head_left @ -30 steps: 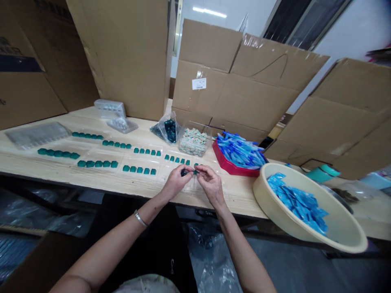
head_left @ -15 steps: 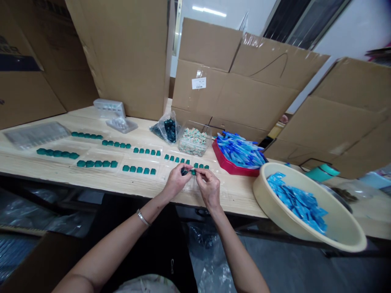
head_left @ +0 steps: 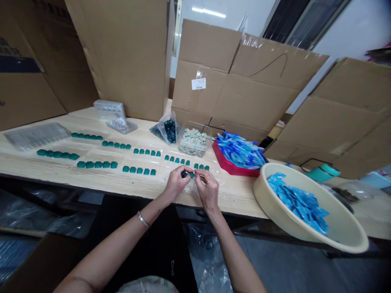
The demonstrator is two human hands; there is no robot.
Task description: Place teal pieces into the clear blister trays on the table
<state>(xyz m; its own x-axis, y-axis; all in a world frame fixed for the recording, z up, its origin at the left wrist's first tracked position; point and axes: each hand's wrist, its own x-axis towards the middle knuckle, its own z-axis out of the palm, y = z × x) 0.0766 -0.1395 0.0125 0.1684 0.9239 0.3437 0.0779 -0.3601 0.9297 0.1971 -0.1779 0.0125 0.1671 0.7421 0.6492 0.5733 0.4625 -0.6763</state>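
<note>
A: Small teal plastic piece (head_left: 191,175), where?
B: Centre frame, held above the pale wooden table (head_left: 91,179).
A: Hands?
B: Left hand (head_left: 175,185) and right hand (head_left: 207,190) both pinching it, fingertips together, just beside rows of matching pieces (head_left: 181,161).

Thin bangle (head_left: 142,219), seemingly silver

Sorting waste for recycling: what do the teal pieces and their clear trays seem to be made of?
The teal pieces look like moulded plastic, glossy and even-faced, though resin is possible. The clear trays look like thin formed plastic sheet, shiny and see-through.
</note>
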